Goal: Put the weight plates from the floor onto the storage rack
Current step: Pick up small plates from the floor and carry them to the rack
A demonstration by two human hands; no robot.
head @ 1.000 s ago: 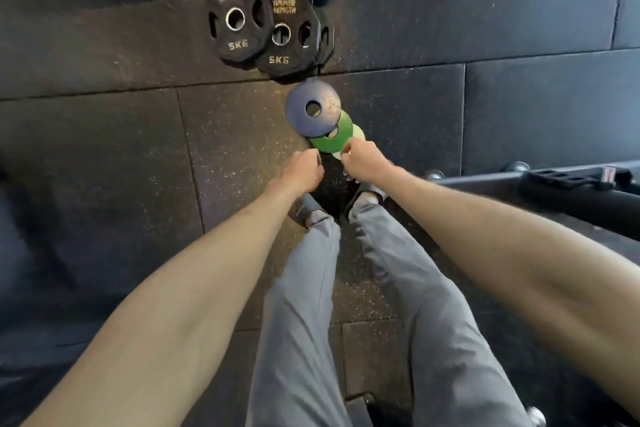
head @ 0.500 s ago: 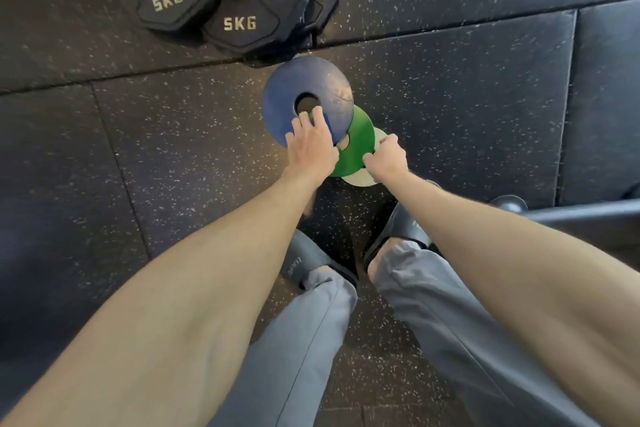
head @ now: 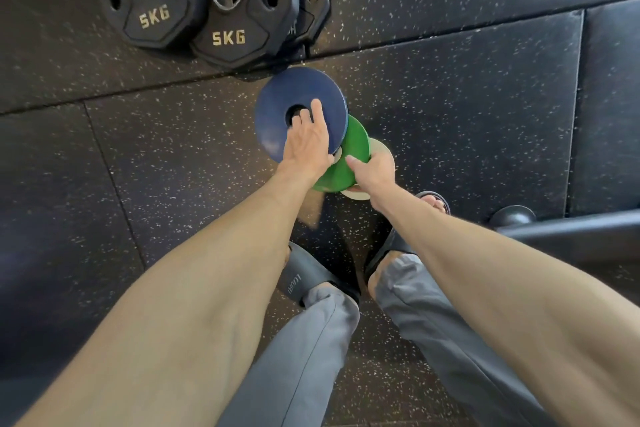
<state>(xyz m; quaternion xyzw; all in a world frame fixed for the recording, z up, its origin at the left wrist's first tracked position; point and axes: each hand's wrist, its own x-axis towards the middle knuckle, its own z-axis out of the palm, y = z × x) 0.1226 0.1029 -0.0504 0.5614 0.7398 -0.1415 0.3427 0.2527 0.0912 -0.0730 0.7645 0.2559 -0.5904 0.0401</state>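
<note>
The left hand lies on a dark blue round weight plate, some fingertips hooked into its centre hole and the forefinger stretched just past it. The thumb is hidden. Just beside it, the right hand pinches the near edge of a green round weight plate, thumb on top and fingers curled below. Whether they also catch the white round weight plate underneath cannot be told. The three plates overlap on the speckled black rubber floor, blue uppermost. Beyond the left hand lie black octagonal plates marked 5KG. Well right of the right hand runs a black metal bar, perhaps the rack's base. This looks like the pick-up step. The next move calls for firm grips, a lift clear of the floor, and a carry to the rack.
</note>
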